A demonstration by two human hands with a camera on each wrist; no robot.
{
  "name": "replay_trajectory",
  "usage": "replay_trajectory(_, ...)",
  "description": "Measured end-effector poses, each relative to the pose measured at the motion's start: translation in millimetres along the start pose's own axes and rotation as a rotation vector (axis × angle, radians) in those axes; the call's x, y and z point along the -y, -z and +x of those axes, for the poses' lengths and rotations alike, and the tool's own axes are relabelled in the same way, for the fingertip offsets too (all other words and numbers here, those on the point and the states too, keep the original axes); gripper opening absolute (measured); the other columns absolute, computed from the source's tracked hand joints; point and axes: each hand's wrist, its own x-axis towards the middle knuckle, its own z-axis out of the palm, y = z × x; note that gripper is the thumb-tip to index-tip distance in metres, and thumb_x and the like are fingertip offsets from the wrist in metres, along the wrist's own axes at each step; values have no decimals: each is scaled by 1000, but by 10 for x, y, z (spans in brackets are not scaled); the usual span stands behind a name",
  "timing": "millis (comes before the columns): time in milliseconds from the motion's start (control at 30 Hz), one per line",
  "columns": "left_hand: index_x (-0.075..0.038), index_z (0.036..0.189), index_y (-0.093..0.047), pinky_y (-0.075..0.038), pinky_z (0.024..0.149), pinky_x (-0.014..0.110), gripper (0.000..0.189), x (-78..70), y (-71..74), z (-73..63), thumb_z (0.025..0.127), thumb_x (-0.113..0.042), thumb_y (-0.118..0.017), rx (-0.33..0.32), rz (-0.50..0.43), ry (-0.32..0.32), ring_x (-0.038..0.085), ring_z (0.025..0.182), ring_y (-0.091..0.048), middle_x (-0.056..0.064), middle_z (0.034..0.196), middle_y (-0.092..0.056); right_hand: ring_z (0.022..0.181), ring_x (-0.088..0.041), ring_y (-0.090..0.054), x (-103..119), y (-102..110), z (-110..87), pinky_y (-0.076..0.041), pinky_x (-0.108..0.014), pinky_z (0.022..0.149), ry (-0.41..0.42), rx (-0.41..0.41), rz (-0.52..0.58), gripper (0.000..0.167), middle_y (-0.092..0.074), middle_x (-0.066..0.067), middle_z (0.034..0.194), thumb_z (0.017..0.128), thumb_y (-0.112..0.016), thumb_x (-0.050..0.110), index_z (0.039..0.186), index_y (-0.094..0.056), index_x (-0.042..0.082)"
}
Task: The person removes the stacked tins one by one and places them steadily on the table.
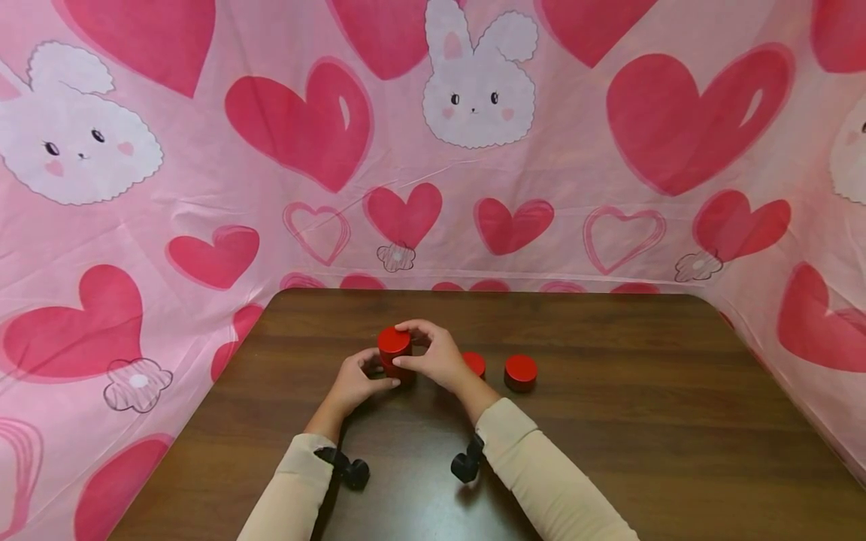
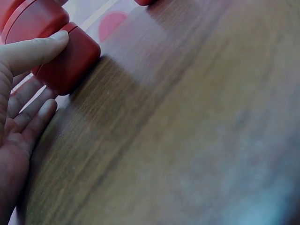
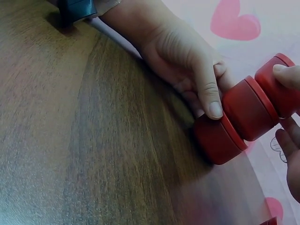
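Three red round lidded tins are piled up at the middle of the table. At the base sits the bottom tin, steadied by my left hand with its thumb on the near side and fingers behind. Above it is the middle tin. My right hand pinches the top tin between thumb and fingers. In the right wrist view that tin stands slightly off line with the middle one; whether they touch I cannot tell. The left wrist view shows the left thumb across the bottom tin.
Two more red tins stand right of the pile: one partly hidden behind my right hand, the other farther right. The wooden table ends at a pink heart-and-rabbit cloth at the back and sides.
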Motion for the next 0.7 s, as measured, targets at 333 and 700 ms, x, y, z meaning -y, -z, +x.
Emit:
replay_trajectory(333,2,120,-63,-48,96,48,50,-219,9,-71,74,-3,-83,20,-2,5,33,105,-63,15,115,-68,102,-25,-64,10,36,-14,-50,-43,93,38,-42,39,49,-68,-9,113,76,-84,5,121,-64,9)
replay_trajectory(700,3,119,-63,-48,96,48,50,-374,14,-134,74,-5,-84,38,-6,-1,35,105,-63,16,114,-68,104,-26,-63,44,96,-63,-50,-38,94,51,-59,87,49,-67,-10,114,76,-83,3,121,-64,7)
